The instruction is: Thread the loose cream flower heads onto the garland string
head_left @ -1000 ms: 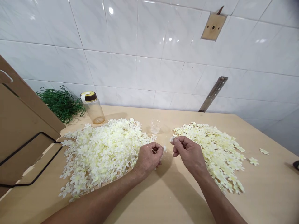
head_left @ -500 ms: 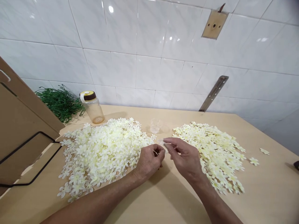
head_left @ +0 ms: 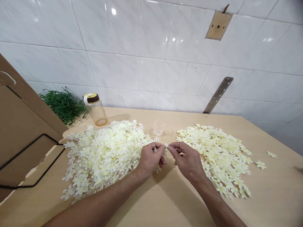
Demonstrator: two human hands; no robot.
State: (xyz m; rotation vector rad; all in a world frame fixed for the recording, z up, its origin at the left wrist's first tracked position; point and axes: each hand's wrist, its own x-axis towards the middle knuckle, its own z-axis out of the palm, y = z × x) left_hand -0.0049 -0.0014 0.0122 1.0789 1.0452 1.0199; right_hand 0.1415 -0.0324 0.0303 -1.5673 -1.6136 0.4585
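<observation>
My left hand (head_left: 152, 156) is closed in a pinch just right of the large pile of white artificial flowers (head_left: 106, 151). Petals of an artificial flower (head_left: 157, 169) show beneath its fingers. My right hand (head_left: 187, 159) is pinched too, its thumb and forefinger almost meeting the left fingertips. Between the two hands a small white piece (head_left: 166, 145) sticks up, partly covered by the fingers. A small clear cup (head_left: 158, 128) stands on the table beyond the hands. Right of my right hand lies a second, flatter pile of pale yellow-white flowers (head_left: 220, 154).
A bottle with a brown and yellow lid (head_left: 96, 110) stands at the back left, beside green artificial stems (head_left: 63, 105). Cardboard (head_left: 26, 123) and a black wire frame (head_left: 42, 170) take up the left side. A tiled wall (head_left: 149, 72) bounds the table behind.
The fingertips of both hands have come closer together. Flower petals now show under my left hand, and the white piece between the fingertips has become sharper. The view has shifted slightly.
</observation>
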